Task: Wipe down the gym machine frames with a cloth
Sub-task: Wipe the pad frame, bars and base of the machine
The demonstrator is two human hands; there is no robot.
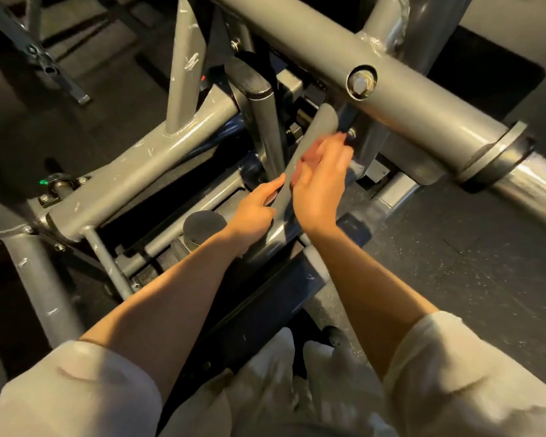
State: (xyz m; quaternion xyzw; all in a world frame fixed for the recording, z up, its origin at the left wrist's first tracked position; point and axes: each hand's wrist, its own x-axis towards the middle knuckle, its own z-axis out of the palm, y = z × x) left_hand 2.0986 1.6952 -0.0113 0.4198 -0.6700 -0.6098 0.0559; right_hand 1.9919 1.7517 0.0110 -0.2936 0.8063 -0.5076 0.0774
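Both hands met on a slim grey lever (pixel 300 156) of the gym machine frame (pixel 145 171). The left hand (pixel 259 209) pinched its lower stretch; the right hand (pixel 322 181), blurred, curled round it just above. No cloth could be made out in either hand.

Grey painted machine frame (pixel 145 171) with pale scratch marks, bare silver weight sleeve (pixel 536 184), black rubber end cap (pixel 204 225), small green light (pixel 42 182) at left pivot, dark speckled floor (pixel 454 247), off-white sleeves (pixel 76 389), grey lever (pixel 312 137).
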